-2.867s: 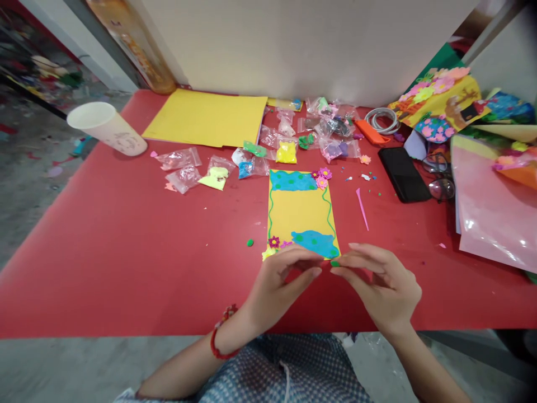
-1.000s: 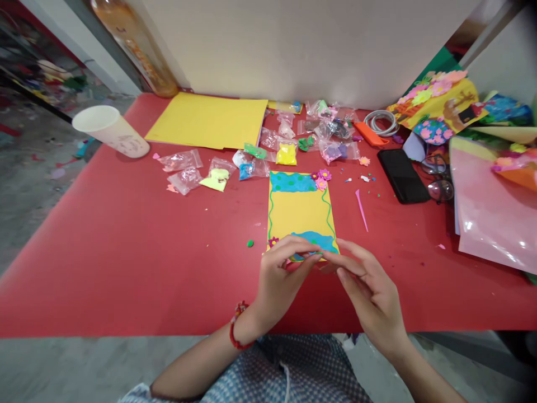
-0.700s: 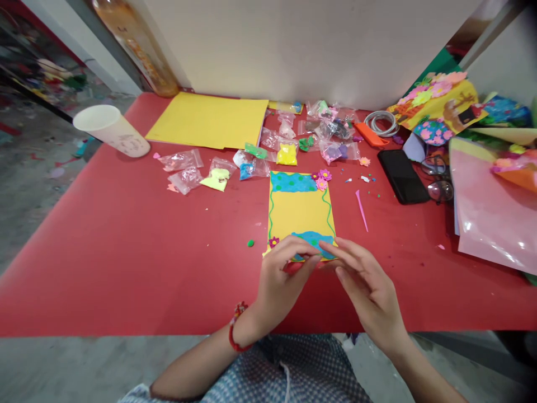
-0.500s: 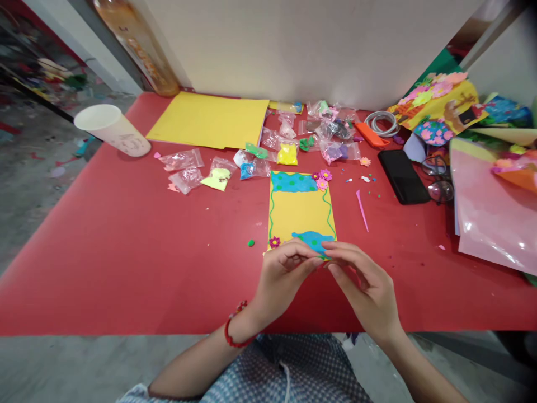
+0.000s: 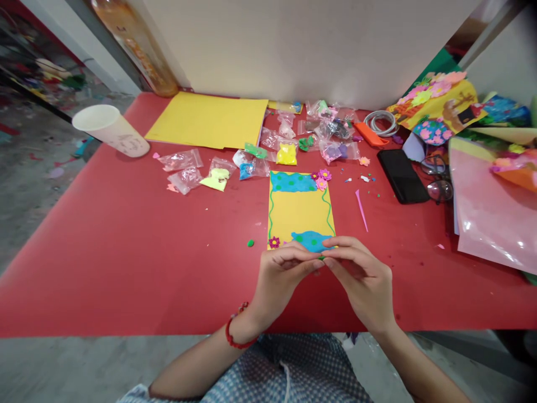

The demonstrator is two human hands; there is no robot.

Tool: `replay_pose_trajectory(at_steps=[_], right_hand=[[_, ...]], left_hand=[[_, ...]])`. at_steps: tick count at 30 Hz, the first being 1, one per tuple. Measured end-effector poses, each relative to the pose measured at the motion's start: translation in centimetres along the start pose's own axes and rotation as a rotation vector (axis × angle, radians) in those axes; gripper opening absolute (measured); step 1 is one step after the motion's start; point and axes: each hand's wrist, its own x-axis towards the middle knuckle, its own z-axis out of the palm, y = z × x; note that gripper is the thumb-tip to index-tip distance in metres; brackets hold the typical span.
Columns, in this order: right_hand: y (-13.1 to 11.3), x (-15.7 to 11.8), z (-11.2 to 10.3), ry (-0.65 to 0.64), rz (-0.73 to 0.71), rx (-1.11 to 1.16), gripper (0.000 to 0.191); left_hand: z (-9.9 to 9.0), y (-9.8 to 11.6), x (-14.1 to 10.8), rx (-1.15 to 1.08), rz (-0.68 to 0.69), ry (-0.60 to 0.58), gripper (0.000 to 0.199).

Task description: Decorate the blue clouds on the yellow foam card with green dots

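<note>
My left hand [image 5: 285, 274] and my right hand [image 5: 363, 277] meet fingertip to fingertip over the near edge of a yellow card [image 5: 298, 212]. Between them they pinch a small piece of green clay [image 5: 321, 258], mostly covered by the fingers. Blue clay patches with green dots lie at the card's top and bottom, joined by wavy green strands down its sides. Pink and purple clay flowers [image 5: 322, 178] sit at the top right corner, and a purple flower [image 5: 274, 242] is at the lower left. A green clay dot [image 5: 250, 243] rests on the table left of the card.
Small bags of clay [image 5: 287, 154] spread behind the card. A pink tool [image 5: 361, 210], black phone [image 5: 403, 176] and glasses [image 5: 438, 179] are on the right. A paper cup [image 5: 111, 130], yellow paper [image 5: 210, 120] and a bottle [image 5: 138, 47] stand or lie at the left and back.
The right hand's thumb has closed in against the left fingertips, and the green clay shows more clearly between them. The things on the table stay in place.
</note>
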Motion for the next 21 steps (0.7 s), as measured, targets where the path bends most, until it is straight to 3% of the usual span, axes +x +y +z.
replay_pose_trajectory(at_steps=[10, 17, 21], right_hand=[[0.3, -0.1, 0.1, 0.018, 0.022, -0.024, 0.009], [1.9, 0.6, -1.0, -0.065, 0.131, -0.074, 0.008], [3.7, 0.8, -1.0, -0.116, 0.102, -0.226, 0.006]], left_hand=[[-0.2, -0.4, -0.2, 0.011, -0.076, -0.012, 0.011], [-1.6, -0.7, -0.4, 0.586, 0.243, -0.141, 0.010], [-2.1, -1.1, -0.8, 0.843, 0.394, -0.225, 0.015]])
